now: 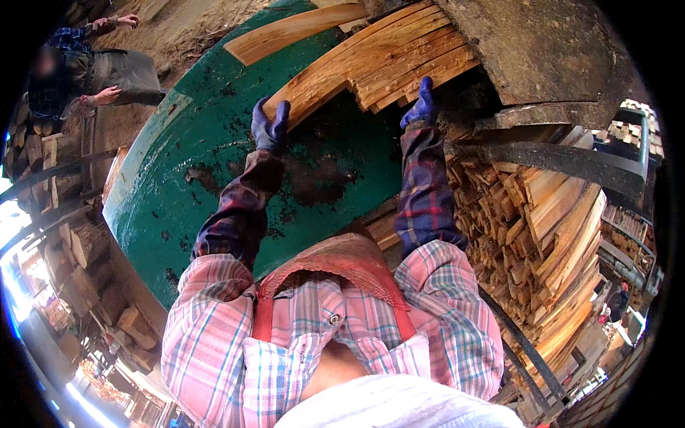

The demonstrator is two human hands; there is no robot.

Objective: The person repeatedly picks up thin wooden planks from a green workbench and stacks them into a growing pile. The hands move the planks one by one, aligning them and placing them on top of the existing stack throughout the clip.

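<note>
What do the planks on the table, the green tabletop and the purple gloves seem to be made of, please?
Planks: apparently unfinished wood, given the bare grain.
Green tabletop: seemingly painted, with a sheen and dark patches; its base could be metal or wood.
Purple gloves: close-fitting, perhaps fabric or rubber; texture unclear.

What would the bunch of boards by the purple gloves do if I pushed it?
The boards would probably stay stiff, as they look like solid wood. They may slip apart, since seams show separate pieces. Their flat sides make rolling unlikely.
</note>
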